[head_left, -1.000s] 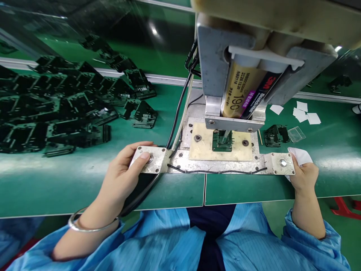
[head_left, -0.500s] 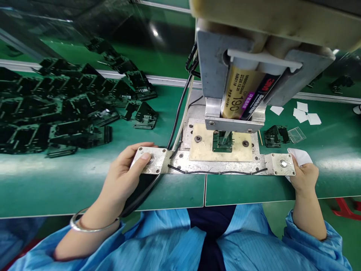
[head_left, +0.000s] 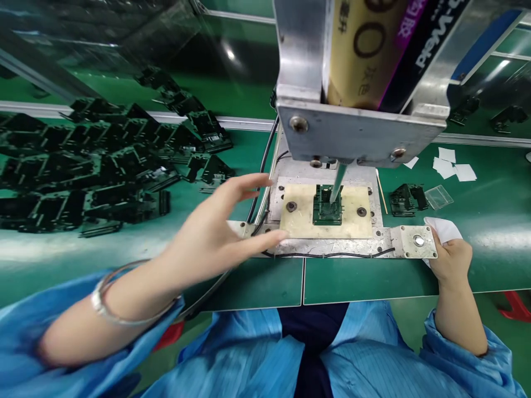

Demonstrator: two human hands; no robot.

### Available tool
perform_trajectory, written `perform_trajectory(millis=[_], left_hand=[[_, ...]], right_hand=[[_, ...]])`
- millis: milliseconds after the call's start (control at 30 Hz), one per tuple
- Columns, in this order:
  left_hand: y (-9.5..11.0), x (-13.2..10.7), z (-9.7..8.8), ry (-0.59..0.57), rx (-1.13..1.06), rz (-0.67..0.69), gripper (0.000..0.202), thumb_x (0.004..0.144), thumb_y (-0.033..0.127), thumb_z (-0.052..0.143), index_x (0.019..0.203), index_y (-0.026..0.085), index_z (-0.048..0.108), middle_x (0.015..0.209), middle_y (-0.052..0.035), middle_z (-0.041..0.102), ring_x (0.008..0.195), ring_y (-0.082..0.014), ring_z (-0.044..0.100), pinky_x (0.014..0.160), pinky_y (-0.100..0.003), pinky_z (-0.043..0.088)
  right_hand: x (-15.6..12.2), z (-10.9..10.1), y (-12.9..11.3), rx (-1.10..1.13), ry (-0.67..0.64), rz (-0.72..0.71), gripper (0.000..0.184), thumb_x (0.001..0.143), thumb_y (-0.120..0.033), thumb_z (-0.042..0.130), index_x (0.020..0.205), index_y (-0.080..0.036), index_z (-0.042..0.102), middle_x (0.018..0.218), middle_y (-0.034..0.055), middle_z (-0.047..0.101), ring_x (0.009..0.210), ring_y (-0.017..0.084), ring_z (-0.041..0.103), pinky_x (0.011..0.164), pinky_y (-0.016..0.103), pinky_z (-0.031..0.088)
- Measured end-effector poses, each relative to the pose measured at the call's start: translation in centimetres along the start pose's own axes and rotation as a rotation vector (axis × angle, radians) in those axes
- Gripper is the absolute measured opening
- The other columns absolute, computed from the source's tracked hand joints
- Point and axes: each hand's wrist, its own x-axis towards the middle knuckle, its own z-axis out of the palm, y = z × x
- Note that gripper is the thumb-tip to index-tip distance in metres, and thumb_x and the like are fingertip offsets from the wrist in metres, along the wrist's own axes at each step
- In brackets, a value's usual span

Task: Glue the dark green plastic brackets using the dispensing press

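- Grey metal dispenser head [head_left: 357,130] overhangs the beige fixture block [head_left: 298,218]; its nozzle [head_left: 337,182] slants down into the small dark green frame part [head_left: 327,209] at block centre.
- Left hand [head_left: 215,232] hovers left of it, fingers spread, pointing right.
- Right hand [head_left: 452,260], near right, curls around a white wipe [head_left: 446,229].

the metal dispenser head [head_left: 357,127] hangs low over the beige fixture plate [head_left: 298,221], nozzle [head_left: 338,182] down at its middle: entry only from the front and sides. black cables [head_left: 263,166] line its left edge; a pile of black parts [head_left: 83,166] crowds the tabletop [head_left: 352,279] further left. the right grip [head_left: 450,257], closed on a white cloth [head_left: 443,228], blocks the right end.
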Motion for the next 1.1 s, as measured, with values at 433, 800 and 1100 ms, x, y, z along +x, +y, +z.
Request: perform_trajectory(millis=[433,800,1100], left_hand=[[3.0,5.4,3.6,-0.43,-0.369,-0.177,0.054,0.065,0.042,0.083,0.107,0.018,0.059,0.105,-0.0084,0.068,0.101,-0.0266,0.065,0.09,-0.041,0.053],[6.1,2.8,3.3,-0.886,-0.683,-0.735,0.048,0.058,0.046,0.088,0.086,0.017,0.061,0.082,-0.0015,0.067,0.079,-0.0179,0.063,0.074,-0.029,0.049],[3.3,1.7,2.2,-0.694,-0.393,-0.354,0.088,0.055,0.051,0.093,0.131,0.03,0.053,0.13,-0.0099,0.062,0.123,-0.0328,0.057,0.107,-0.046,0.045]], right_hand=[[-0.7,0.3,1.1,0.105,0.04,0.056,0.072,0.083,-0.08,0.048,0.039,-0.025,0.036,0.036,0.0031,0.032,0.036,0.019,0.038,0.04,0.032,0.027],[-2.7,-4.4,-9.1,0.758,-0.652,0.079,0.047,0.075,-0.055,0.08,0.103,-0.019,0.07,0.072,0.0031,0.062,0.053,0.021,0.055,0.047,0.029,0.047],[1.4,-3.6,-14.5,0.873,-0.818,-0.065,0.04,0.069,-0.039,0.088,0.098,-0.02,0.068,0.087,0.0045,0.064,0.084,0.028,0.063,0.07,0.035,0.055]])
